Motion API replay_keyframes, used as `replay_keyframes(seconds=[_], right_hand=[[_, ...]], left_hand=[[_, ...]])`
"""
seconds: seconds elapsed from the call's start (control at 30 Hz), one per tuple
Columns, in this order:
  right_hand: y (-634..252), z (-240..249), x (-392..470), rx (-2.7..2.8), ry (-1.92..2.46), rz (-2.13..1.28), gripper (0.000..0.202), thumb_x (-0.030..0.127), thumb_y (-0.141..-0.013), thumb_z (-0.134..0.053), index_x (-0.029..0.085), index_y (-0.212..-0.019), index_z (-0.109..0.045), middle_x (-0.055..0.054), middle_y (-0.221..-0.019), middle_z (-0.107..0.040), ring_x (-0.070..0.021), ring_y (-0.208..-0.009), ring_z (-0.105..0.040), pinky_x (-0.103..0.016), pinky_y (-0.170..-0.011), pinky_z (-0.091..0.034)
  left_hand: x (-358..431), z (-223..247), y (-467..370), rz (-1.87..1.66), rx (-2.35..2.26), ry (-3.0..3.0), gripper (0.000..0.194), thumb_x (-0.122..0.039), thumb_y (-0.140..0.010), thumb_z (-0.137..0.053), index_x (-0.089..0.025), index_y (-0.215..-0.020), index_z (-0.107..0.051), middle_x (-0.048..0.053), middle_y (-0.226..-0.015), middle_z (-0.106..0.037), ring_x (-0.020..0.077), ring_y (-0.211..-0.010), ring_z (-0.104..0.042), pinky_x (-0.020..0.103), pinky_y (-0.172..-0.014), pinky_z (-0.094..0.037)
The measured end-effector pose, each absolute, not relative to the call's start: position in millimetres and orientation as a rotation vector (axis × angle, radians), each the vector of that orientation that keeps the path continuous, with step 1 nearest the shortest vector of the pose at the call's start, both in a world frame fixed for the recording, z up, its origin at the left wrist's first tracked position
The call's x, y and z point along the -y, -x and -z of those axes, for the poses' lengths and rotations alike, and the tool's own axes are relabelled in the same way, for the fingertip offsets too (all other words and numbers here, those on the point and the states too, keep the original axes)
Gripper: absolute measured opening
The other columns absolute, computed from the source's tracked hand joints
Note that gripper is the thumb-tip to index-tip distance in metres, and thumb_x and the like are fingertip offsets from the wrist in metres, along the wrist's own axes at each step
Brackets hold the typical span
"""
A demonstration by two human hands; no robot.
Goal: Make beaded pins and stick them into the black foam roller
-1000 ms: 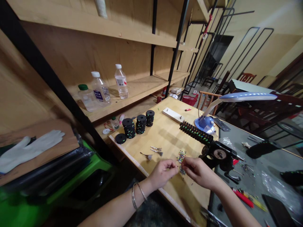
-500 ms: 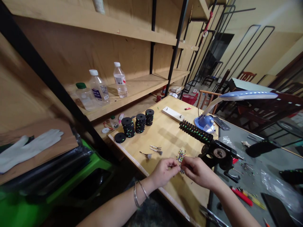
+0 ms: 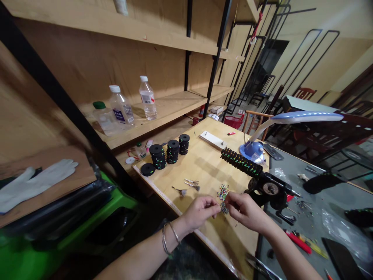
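Note:
My left hand is closed in a pinch over the wooden table, its fingertips pointing right. Facing it, my right hand is also pinched, with a small gap between the two. Whatever the fingertips hold is too small to make out. Just behind them lies a pile of small multicoloured beads, and between the hands a little heap of tiny dark grey pieces. Right of the beads, a clamped device carries a row of black discs with coloured bits between them. Metal clips with fluffy grey ends lie to the left.
Stacks of black foam spools stand at the table's left edge. A blue desk lamp leans over the back right. Scissors and red-handled pliers lie on the right. Bottles stand on the shelf.
My hands have drawn slightly apart, the right one moving a little right. More of the dark grey heap shows between them. Both stay pinched.

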State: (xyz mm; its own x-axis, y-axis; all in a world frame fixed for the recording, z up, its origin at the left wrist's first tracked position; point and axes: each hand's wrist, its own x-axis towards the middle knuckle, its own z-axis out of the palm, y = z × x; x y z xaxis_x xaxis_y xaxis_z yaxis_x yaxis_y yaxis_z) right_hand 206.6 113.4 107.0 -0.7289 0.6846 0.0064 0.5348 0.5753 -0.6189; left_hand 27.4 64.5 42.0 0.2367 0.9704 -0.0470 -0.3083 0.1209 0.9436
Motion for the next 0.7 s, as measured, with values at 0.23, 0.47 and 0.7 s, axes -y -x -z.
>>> replay_keyframes(seconds=[0.23,0.47,0.7], right_hand=[[-210,-106,-117,2.513,1.011,-0.904,0.012,0.011,-0.077,-0.045,0.02,-0.071,-0.048,0.006,-0.06,-0.045,-0.01,-0.053,-0.041,-0.021,-0.052,-0.032],[-207,-109,-114,2.495,1.023,-0.918,0.011,0.012,-0.076,-0.045,0.021,-0.069,-0.048,0.005,-0.058,-0.044,-0.0105,-0.053,-0.04,-0.022,-0.052,-0.032],[-206,-111,-115,2.537,1.006,-0.902,0.011,0.013,-0.077,-0.047,0.02,-0.069,-0.049,0.005,-0.059,-0.043,-0.0105,-0.054,-0.04,-0.021,-0.051,-0.032]], left_hand=[[-64,-39,-28,-1.123,-0.83,-0.955,0.029,-0.04,-0.073,-0.071,-0.014,-0.071,-0.058,-0.004,-0.06,-0.049,0.0093,-0.056,-0.042,0.023,-0.056,-0.033],[-65,-48,-32,-1.127,-0.836,-0.948,0.025,-0.037,-0.074,-0.069,-0.016,-0.069,-0.057,-0.005,-0.062,-0.045,0.0092,-0.058,-0.038,0.023,-0.058,-0.032],[-72,-46,-40,-1.173,-0.876,-1.071,0.027,-0.039,-0.074,-0.069,-0.013,-0.071,-0.064,0.0,-0.065,-0.054,0.0125,-0.064,-0.046,0.025,-0.064,-0.036]])
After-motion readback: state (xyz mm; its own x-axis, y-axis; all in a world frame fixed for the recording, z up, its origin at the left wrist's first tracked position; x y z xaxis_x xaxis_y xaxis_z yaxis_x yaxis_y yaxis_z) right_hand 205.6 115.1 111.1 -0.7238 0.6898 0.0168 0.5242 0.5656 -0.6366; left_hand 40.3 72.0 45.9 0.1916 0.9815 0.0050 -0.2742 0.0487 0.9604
